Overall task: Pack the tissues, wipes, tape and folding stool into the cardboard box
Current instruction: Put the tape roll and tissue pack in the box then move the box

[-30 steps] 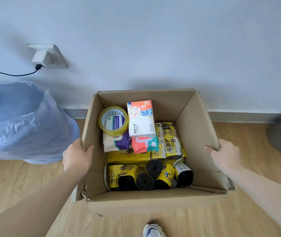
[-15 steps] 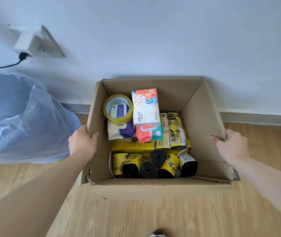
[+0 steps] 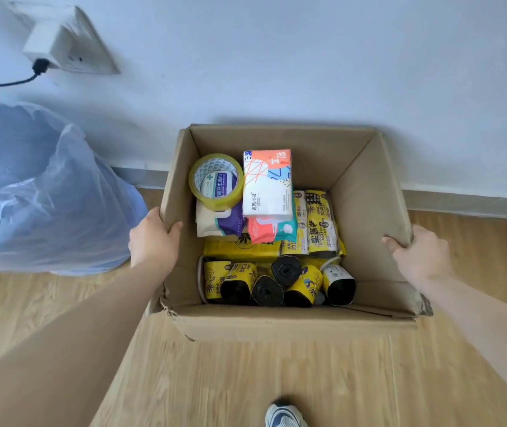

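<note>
An open cardboard box [image 3: 366, 186] stands on the wooden floor against the wall. Inside, a yellowish tape roll [image 3: 216, 181] lies on a white and purple wipes pack [image 3: 219, 221]. Beside it, a white and orange tissue pack [image 3: 267, 183] rests on another orange and teal pack [image 3: 270, 230]. Yellow packs and several yellow-wrapped black rolls [image 3: 276, 282] fill the near part. My left hand [image 3: 153, 241] grips the box's left wall. My right hand [image 3: 420, 254] grips its right wall. No folding stool is in view.
A big blue water jug wrapped in clear plastic [image 3: 36, 192] sits just left of the box. A wall socket with a plugged charger and black cable [image 3: 51, 47] is above it. My shoe [image 3: 284, 416] is at the bottom edge. Bare wooden floor lies near me.
The view has shifted between frames and the box sits a little further right and higher than a second ago. Both hands hold the same spots on its walls.
</note>
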